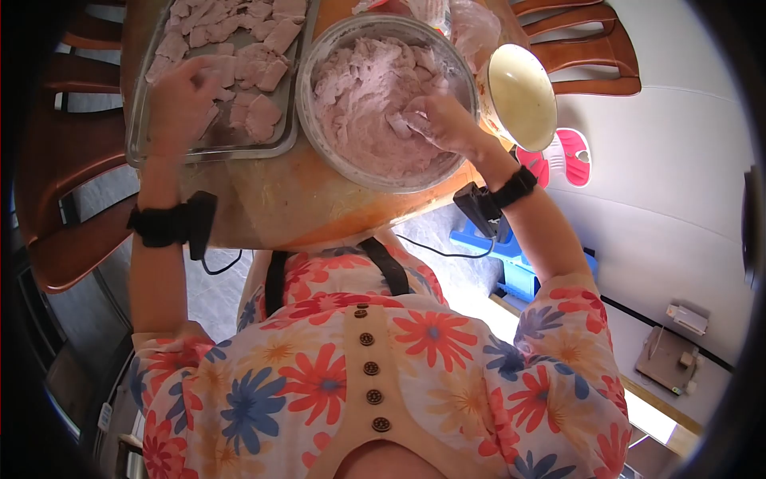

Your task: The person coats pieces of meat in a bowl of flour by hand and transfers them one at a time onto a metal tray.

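Observation:
My left hand (pixel 185 100), blurred by motion, is over the near left part of a shallow metal tray (pixel 290 88). Flat, pale pink, ragged-edged pieces (pixel 259 68) cover much of that tray. My right hand (pixel 448 124) reaches over the right rim of a large round metal bowl (pixel 335 169). Its fingers are closed, with a whitish bit showing at the fingertips; I cannot tell what that is. Inside the bowl lies a lumpy pale pink, dough-like mass (pixel 359 88), spread up the sides. A pale smear coats the right fingers.
A cream enamel basin (pixel 523 96) stands tilted against the bowl's right side. Behind the bowl are crumpled clear plastic bags (pixel 475 28). Wooden chairs (pixel 72 176) flank the wooden table (pixel 263 211). A pink and white object (pixel 570 158) and a blue crate (pixel 519 271) are lower down on the right.

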A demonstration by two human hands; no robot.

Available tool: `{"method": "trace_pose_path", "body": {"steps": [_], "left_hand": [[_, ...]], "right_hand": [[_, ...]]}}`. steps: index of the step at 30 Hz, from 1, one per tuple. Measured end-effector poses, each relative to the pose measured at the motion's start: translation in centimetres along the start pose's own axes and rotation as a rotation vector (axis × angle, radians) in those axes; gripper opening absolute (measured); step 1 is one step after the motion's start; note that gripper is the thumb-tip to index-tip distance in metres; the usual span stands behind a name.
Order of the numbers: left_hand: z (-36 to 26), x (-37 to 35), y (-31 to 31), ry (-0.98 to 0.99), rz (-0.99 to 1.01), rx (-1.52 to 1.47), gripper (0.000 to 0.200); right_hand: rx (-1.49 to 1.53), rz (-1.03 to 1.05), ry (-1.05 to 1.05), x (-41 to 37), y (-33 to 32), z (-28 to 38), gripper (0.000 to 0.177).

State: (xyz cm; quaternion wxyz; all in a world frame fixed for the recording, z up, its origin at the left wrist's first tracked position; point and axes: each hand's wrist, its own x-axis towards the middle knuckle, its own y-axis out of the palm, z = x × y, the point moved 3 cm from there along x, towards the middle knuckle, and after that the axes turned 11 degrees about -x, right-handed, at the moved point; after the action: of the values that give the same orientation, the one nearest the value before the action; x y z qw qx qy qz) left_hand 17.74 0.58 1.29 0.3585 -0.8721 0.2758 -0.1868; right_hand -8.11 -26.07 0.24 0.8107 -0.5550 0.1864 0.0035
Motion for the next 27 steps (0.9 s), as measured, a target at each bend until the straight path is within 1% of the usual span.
{"method": "trace_pose_path", "body": {"steps": [1,2,3,4,5,7,8,9,11,12,14,15,17,18,20,22,24,26,27], "left_hand": [[-1.2,-0.4,0.7,0.136,-0.035,-0.093,0.024],[-2.5,-0.8,1.3,0.273,-0.069,-0.186,0.021],[-3.7,-1.1,1.8,0.273,-0.07,-0.186,0.021],[-5.2,-1.6,2.3,0.323,-0.078,-0.186,0.018],[-6.5,-2.0,2.8,0.374,-0.085,-0.186,0.017],[-7.7,-2.7,4.5,0.382,-0.055,-0.246,0.016],[-8.4,-2.9,5.1,0.389,-0.029,-0.301,0.015],[-9.3,-3.2,5.4,0.387,-0.028,-0.301,0.015],[-11.1,-3.8,6.1,0.433,0.017,-0.303,0.013],[-11.7,-4.0,6.6,0.431,0.018,-0.302,0.013],[-12.5,-4.5,8.0,0.455,0.032,-0.31,0.01],[-12.6,-4.5,8.8,0.456,0.033,-0.31,0.01],[-12.9,-4.5,10.4,0.536,0.024,-0.373,0.007],[-12.9,-4.5,11.0,0.535,0.026,-0.373,0.007],[-12.8,-4.7,11.9,0.567,0.037,-0.336,0.007],[-12.6,-4.8,12.2,0.555,0.05,-0.319,0.006],[-12.8,-4.5,12.1,0.552,0.039,-0.298,0.006],[-12.7,-4.8,11.8,0.556,0.045,-0.282,0.006],[-12.7,-4.8,11.7,0.556,0.042,-0.28,0.006]], "right_hand": [[-0.022,-0.105,-0.017,-0.2,0.1,0.1,0.026],[-0.022,-0.104,-0.018,-0.4,-0.2,0.6,0.026],[-0.084,-0.012,0.026,-0.6,-0.5,1.2,0.025],[-0.145,0.079,0.072,-0.9,-0.5,1.6,0.025],[-0.146,0.08,0.073,-1.1,0.1,1.6,0.025],[-0.359,0.223,0.01,-1.4,2.2,1.7,0.026],[-0.385,0.267,0.012,-1.1,2.3,2.2,0.022],[-0.385,0.268,0.012,-0.9,2.1,2.0,0.022],[-0.358,0.165,0.111,-0.4,1.1,1.6,0.023],[-0.357,0.166,0.109,-0.6,0.7,1.9,0.023],[-0.271,-0.073,0.158,-1.1,-1.0,2.5,0.023],[-0.27,-0.073,0.159,-1.0,-0.6,2.4,0.023],[-0.239,-0.04,0.012,-0.1,0.8,2.3,0.024],[-0.237,-0.039,0.013,0.3,1.0,2.2,0.024],[-0.108,0.003,0.043,1.0,1.5,1.8,0.016],[-0.094,0.009,0.027,1.6,2.3,0.6,0.017],[-0.097,0.0,-0.002,1.5,1.1,1.0,0.018],[-0.198,0.106,0.09,1.0,0.5,1.7,0.019],[-0.199,0.105,0.086,0.6,0.4,1.8,0.019]]}}
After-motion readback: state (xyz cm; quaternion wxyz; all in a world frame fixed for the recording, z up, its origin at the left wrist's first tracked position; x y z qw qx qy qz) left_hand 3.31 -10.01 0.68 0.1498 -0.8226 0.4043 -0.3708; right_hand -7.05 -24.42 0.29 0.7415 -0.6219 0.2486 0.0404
